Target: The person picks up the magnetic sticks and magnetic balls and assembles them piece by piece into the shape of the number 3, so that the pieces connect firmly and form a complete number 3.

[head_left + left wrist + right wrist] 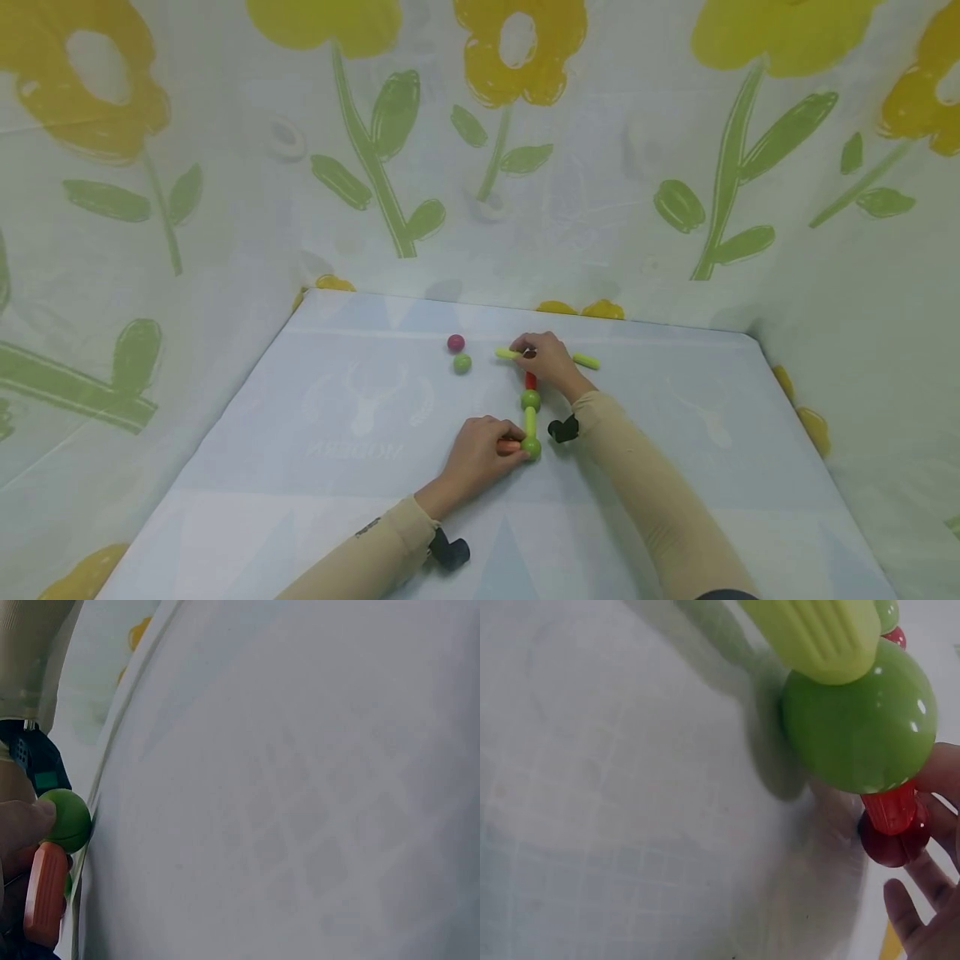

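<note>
A chain of toy balls and rods runs away from me on the table. My left hand (476, 457) pinches its nearest green ball (531, 449), thumb pressed on it in the left wrist view. An orange rod (46, 896) sticks out from that ball under the fingers. A yellow-green rod (530, 422) links it to a second green ball (859, 724), and a red rod (889, 810) leads on to a dark red ball (896, 846). My right hand (549, 360) grips the dark red ball, mostly covering it in the head view. One yellow-green rod (507, 353) shows left of this hand.
Another yellow-green rod (586, 361) lies just right of the right hand. A loose red ball (456, 342) and a green ball (462, 363) sit to the left of the chain. Flower-patterned cloth (585, 233) hangs behind the white table (360, 467) and along its sides.
</note>
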The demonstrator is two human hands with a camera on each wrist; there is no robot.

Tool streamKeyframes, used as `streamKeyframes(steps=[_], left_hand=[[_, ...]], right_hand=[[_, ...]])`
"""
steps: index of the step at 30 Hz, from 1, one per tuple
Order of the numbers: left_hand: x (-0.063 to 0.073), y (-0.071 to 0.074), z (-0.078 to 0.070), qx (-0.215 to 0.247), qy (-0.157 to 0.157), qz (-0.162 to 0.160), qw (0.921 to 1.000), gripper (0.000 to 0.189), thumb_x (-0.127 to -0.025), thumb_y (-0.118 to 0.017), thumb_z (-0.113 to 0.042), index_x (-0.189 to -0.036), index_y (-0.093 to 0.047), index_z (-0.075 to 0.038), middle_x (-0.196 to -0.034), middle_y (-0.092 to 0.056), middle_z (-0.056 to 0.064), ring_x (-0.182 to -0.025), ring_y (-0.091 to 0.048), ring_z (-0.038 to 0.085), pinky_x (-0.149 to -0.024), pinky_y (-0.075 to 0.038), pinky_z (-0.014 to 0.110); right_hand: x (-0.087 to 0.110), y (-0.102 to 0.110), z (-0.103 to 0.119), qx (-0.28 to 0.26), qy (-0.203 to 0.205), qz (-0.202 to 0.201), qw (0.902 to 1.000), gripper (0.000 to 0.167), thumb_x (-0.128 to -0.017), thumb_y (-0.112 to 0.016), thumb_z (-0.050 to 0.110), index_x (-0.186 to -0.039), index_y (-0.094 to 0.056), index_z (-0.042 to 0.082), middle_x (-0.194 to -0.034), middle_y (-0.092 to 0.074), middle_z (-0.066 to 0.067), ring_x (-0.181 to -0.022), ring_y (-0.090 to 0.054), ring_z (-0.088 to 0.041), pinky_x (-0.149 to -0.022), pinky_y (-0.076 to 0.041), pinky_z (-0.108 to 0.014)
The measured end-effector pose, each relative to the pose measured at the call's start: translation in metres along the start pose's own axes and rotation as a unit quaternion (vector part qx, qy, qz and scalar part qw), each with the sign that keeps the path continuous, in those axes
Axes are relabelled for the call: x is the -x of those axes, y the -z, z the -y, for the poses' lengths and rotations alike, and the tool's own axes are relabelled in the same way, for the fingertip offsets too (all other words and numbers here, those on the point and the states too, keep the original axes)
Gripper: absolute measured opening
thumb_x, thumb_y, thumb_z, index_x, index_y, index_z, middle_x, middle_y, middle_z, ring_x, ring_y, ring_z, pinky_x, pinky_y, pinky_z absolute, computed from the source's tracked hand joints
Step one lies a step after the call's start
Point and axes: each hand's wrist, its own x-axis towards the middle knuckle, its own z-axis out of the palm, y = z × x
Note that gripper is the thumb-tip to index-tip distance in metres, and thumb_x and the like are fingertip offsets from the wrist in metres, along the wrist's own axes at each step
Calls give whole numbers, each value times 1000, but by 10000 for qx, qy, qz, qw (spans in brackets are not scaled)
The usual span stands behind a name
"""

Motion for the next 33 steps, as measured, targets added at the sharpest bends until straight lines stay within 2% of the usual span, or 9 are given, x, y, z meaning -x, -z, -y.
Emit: streamKeyframes(steps=[5,17,27,33], left_hand=[[0,1,-1,-1,-12,2,10000,22,-82,-78,-38,-99,-76,-25,-89,-73,-14,-82,-61,4,-86,-47,31],[0,-2,-2,6,-70,-70,10000,21,-82,-78,-37,-99,-76,-25,-89,-74,-13,-82,-63,7,-85,-47,31],[0,0,-4,102,59,-5,9999,21,-82,-78,-37,-99,-75,-25,-89,-73,-13,-83,-62,6,-89,-46,33],[0,1,-4,127,93,21,9999,21,-82,-78,-37,-100,-76,-25,-88,-73,-14,-82,-61,5,-89,-46,33]], right_hand=[[0,0,-2,9,-24,114,9999,17,-92,-66,19,-109,-70,18,-108,-70,0,-100,-60,-18,-92,-50,-37],[-2,-4,-8,220,-101,152,9996,19,-92,-66,21,-111,-71,20,-106,-69,1,-99,-57,-17,-92,-49,-36],[4,0,-16,-199,-315,50,9993,25,-94,-63,29,-117,-67,21,-112,-66,-1,-106,-58,-20,-94,-49,-39],[12,6,-22,-386,-467,-61,9981,28,-96,-61,35,-119,-66,20,-115,-65,-2,-107,-58,-21,-90,-51,-38]])
